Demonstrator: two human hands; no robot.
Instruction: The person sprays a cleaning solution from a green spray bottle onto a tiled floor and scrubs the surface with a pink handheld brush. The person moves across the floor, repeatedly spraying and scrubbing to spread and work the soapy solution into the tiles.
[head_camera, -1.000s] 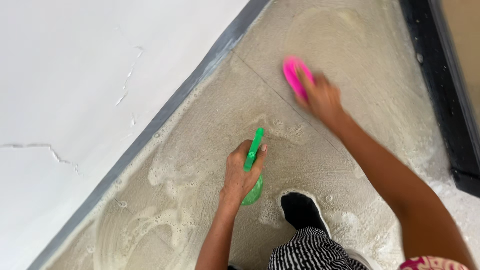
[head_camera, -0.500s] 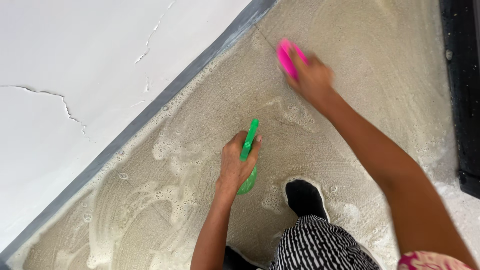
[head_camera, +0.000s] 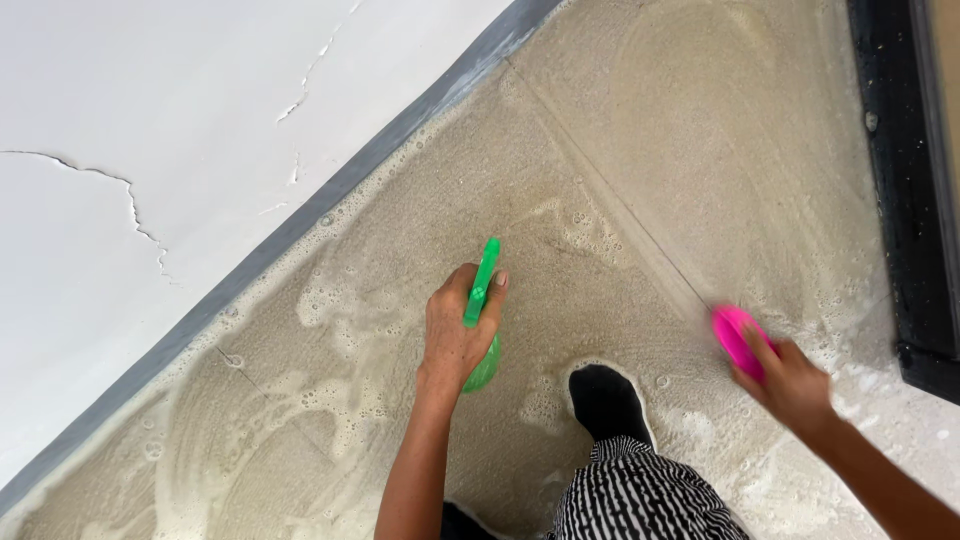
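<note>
Left hand (head_camera: 455, 335) grips your green bottle (head_camera: 482, 320) | right hand (head_camera: 790, 385) grips pink brush (head_camera: 737, 338) | floor (head_camera: 620, 200) mostly sudsy, unrinsed

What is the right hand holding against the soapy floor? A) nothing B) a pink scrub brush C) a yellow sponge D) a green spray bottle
B: the right hand grips a pink scrub brush low against the wet, foamy floor, while the green spray bottle is in the left hand.
</note>
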